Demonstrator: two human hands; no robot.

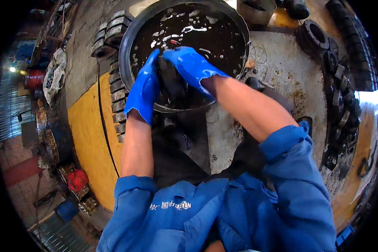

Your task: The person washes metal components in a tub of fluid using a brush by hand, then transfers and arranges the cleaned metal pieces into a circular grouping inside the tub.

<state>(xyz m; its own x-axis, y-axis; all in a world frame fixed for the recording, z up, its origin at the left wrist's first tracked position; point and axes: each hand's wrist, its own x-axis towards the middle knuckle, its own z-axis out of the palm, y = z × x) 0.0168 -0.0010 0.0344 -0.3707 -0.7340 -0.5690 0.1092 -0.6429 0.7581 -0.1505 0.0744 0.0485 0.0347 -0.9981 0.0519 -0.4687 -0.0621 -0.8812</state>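
Below the blue sleeves (222,210), both gloved hands, left hand (143,90) and right hand (191,65), grip a dark part (170,77) over the basin (128,46) at upper centre; judging so, firm fingers should hold it low against slipping.

Dim workshop light overall. Strong glare patch at right on the floor (367,101), blown out; small bright lamp spot far left (12,69). White glints on the dark liquid in the basin (130,38). Heavy fisheye bending and black vignette at the rim. Edges soft, possibly motion blur on the gloves (189,63).
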